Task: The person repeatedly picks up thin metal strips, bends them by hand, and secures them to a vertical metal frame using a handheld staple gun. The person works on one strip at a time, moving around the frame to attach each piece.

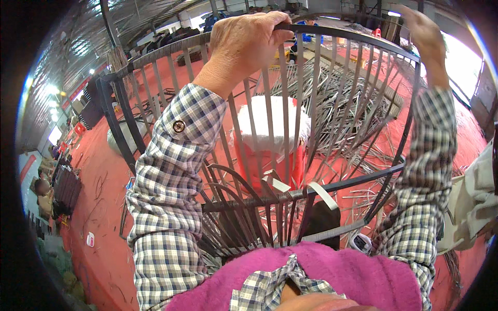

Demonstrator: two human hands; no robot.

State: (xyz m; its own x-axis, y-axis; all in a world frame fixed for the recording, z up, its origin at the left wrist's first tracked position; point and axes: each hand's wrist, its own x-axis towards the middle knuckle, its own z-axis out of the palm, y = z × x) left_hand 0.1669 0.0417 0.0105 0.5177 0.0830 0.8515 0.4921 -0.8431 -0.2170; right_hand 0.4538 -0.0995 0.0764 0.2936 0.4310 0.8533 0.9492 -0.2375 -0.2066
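Note:
A dark metal frame [363, 39], shaped like a chair back, stands before me with flat grey-brown strips [267, 93] running down it. Its top rail is wrapped in strip on the left and bare on the right. My left hand [249, 44] is closed over the top rail near its middle; whether a strip end is also pinched there is hidden. My right hand [425, 39] is raised beyond the frame's right corner, its fingers smeared by motion. A thin dark strand seems to run between the hands. Lower down, a wrapped crossbar [249, 202] carries looped strips and a pale band [322, 196].
Behind the frame stands a red stool or bin [270, 160] with a white cover [267, 122]. A heap of loose grey strips [337, 98] covers the red floor [104, 207] beyond. Light cloth [469, 207] hangs at the right. Dark stacked goods [67, 189] line the left.

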